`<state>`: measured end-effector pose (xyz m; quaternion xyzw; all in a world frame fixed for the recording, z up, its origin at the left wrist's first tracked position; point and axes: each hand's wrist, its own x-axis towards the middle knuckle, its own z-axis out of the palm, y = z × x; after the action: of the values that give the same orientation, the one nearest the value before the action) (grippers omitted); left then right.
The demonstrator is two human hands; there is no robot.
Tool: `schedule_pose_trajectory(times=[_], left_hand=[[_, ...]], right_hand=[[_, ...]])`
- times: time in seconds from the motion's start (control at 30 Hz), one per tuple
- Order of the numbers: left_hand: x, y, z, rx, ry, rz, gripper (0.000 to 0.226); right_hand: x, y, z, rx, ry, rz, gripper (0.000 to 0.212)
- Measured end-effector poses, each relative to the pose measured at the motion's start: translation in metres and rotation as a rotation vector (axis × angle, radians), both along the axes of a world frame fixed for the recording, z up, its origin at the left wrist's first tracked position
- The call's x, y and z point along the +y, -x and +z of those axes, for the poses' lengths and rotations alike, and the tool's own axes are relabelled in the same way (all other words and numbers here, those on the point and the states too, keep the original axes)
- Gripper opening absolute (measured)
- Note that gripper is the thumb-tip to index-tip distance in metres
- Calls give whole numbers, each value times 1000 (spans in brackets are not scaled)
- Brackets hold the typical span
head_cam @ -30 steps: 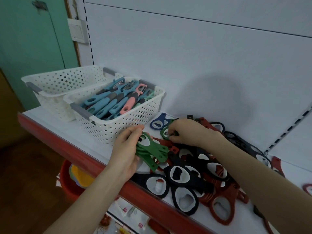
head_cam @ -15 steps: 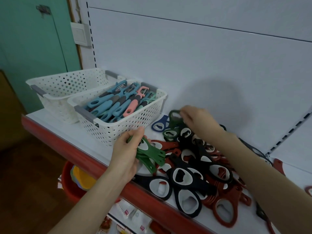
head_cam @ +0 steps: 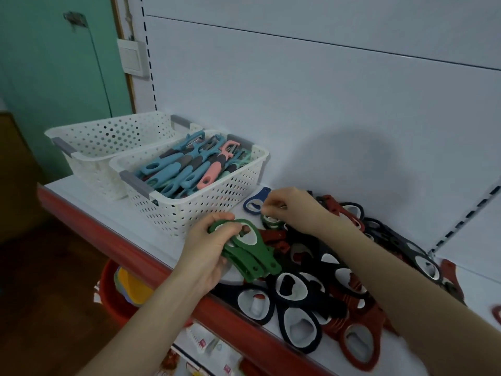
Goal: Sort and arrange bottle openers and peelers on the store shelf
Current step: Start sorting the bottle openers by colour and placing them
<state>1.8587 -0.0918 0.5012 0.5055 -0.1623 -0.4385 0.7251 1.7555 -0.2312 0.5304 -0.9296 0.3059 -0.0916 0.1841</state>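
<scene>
A light switch (head_cam: 132, 58) sits on the wall at the far left, beside the shelf's white back panel (head_cam: 298, 104). Below it, an empty white basket (head_cam: 108, 126) with grey handles stands at the left end of the shelf (head_cam: 108, 213), which has a red front edge. Touching its right side is a second white basket (head_cam: 206, 202) filled with peelers (head_cam: 179, 172). Most of them are blue with grey necks, and one pink peeler (head_cam: 210, 175) lies on top. A red bucket (head_cam: 113, 299) shows under the shelf edge.

Just in front of the full basket, the left grip (head_cam: 206, 245) is closed around a stack of green bottle openers (head_cam: 252, 253). The fingers are curled through and over the ring ends, and the handle ends point right and down over the shelf.

A single blue bottle opener (head_cam: 254, 203) lies flat on the shelf, just right of the full basket. Beside it, the right grip (head_cam: 292, 210) has its fingertips curled down onto a loose green opener (head_cam: 269, 221) at the near-left end of the heap. I cannot tell whether it actually pinches the opener or only touches it.

To the right, a tangled heap of black and red openers (head_cam: 325, 289) covers the shelf from the back panel to the front edge, and the right forearm crosses above it.
</scene>
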Motion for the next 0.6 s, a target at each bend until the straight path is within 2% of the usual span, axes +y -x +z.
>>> schedule_pose_trajectory(times=[0.07,0.1,0.2,0.27,0.4,0.47,0.6], left_hand=[[0,-3,-2,0,-17,30,16],[1,-5,-3,4,-20,40,15],[-1,-7,-7,-3,-9,60,18],[-2,-6,-6,-4,2,77,21],[-5,-3,-2,2,37,96,15],[-7,1,0,10,43,89,11],[-9,6,2,7,104,67,20]], right_hand=[[-11,2,-6,277,143,-23,29],[-13,2,-9,335,200,-17,30],[-11,0,-14,332,320,-15,23],[-9,4,-13,169,299,-27,22],[12,17,9,-327,97,-113,19],[33,18,17,-389,34,-125,16],[66,7,3,-340,11,-69,25]])
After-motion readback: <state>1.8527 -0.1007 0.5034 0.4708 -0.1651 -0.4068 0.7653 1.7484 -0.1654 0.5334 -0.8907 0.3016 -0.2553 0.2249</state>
